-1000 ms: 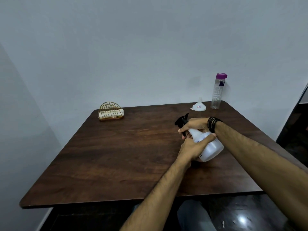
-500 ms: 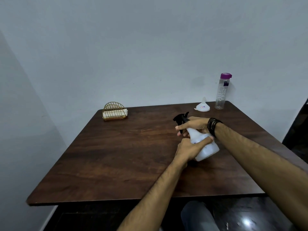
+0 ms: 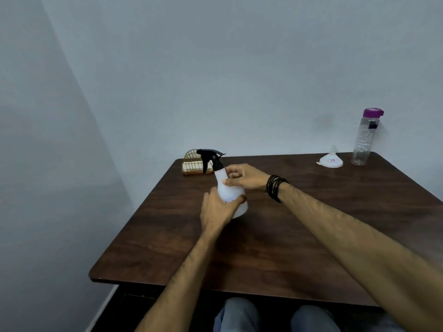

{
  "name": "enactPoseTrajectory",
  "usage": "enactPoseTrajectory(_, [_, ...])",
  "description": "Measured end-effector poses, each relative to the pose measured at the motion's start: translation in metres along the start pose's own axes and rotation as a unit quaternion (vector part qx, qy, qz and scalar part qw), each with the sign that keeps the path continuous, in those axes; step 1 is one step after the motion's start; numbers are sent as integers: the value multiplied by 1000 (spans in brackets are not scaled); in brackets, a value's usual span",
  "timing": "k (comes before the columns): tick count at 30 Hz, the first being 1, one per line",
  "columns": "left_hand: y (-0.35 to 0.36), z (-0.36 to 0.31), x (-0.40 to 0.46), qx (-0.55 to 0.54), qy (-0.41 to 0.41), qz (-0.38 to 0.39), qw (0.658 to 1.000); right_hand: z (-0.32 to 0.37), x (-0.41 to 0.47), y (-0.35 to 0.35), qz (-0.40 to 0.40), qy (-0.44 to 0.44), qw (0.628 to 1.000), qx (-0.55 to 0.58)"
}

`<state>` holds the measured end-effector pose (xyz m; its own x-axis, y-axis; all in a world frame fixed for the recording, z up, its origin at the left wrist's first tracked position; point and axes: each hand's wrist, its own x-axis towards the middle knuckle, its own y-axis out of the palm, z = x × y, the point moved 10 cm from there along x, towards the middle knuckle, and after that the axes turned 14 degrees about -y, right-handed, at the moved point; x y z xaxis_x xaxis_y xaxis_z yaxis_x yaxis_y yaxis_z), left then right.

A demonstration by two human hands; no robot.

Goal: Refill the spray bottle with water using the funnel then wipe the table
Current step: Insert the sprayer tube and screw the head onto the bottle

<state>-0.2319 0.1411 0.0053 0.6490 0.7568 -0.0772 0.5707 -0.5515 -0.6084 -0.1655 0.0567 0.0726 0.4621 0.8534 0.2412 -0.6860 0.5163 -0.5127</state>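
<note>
The white plastic spray bottle with a black trigger head [image 3: 226, 188] stands mid-table on the dark wooden table [image 3: 287, 236]. The left hand [image 3: 217, 209] wraps its lower body; the right hand [image 3: 242, 178] curls its fingers round the shoulder below the cap — not on it. Twisting from there could spin the whole bottle or tip it. The white funnel [image 3: 330, 160] and clear purple-capped water bottle [image 3: 365, 137] sit well apart — a long reach.

Both hands grip the spray bottle [image 3: 229, 188] mid-bench [image 3: 263, 248] — left hand [image 3: 217, 209] on its body, right hand [image 3: 244, 177] at the neck; funnel [image 3: 330, 160] and water bottle [image 3: 365, 137] stand near the far right corner.
</note>
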Motion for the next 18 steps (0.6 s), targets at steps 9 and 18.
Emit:
enactPoseTrajectory(9, [-77, 77, 42, 1, -96, -127, 987, -27, 63, 75, 106, -11, 994, -28])
enactPoseTrajectory(18, [-111, 112, 54, 5, -154, -218, 964, -55, 64, 74, 119, 26, 989, -80])
